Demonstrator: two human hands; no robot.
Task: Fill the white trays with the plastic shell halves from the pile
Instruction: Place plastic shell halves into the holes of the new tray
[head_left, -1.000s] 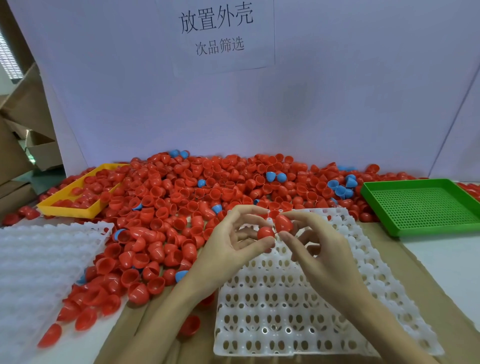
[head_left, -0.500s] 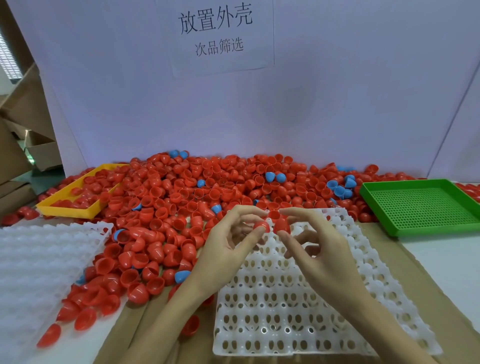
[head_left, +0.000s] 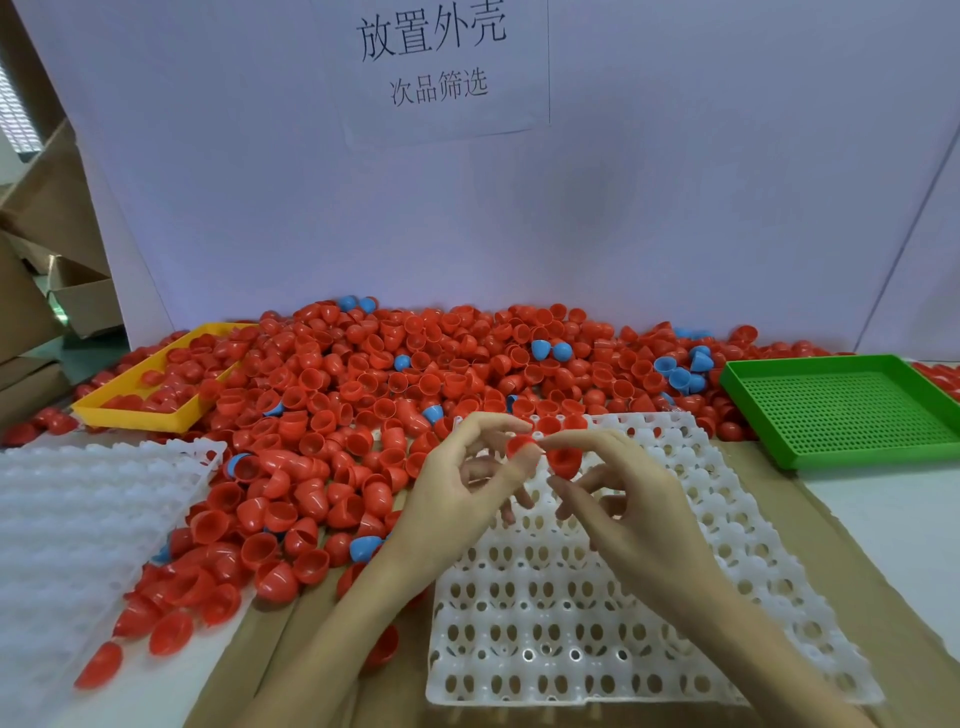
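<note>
Holding two red shell halves over the far end of the white tray (head_left: 597, 613): left hand (head_left: 457, 499) pinches one red shell (head_left: 521, 446) between thumb and forefinger, right hand (head_left: 623, 499) pinches a second red shell (head_left: 562, 460) the same way. The two shells sit just beside each other, fingertips of both hands nearly meeting above them. Cannot tell whether the shells are touching. Remaining fingers of both hands are loosely curled, gripping nothing.

White tray lies flat on brown cardboard (head_left: 857, 545), directly under the hands. The pockets that show are open holes; a couple of red shells sit at its far edge, cannot tell whether they are in pockets or just part of the heap.

Pile of shells (head_left: 363, 395) spreads from behind the tray to its left, mostly red with a few blue ones mixed in, some dome up, some open side up. Loose reds trail down to the near left along the cardboard edge.

Second white tray (head_left: 78, 519) lies to the left, beside the pile, no shells seen in it. Yellow tray (head_left: 124, 415) is far left, partly buried, red shells inside. Green mesh tray (head_left: 852, 410) is on the right, well apart from the hands.

White backboard (head_left: 675, 182) stands behind the pile with a printed paper sign (head_left: 441, 62) on it. Cardboard boxes (head_left: 47, 249) are stacked at far left.
</note>
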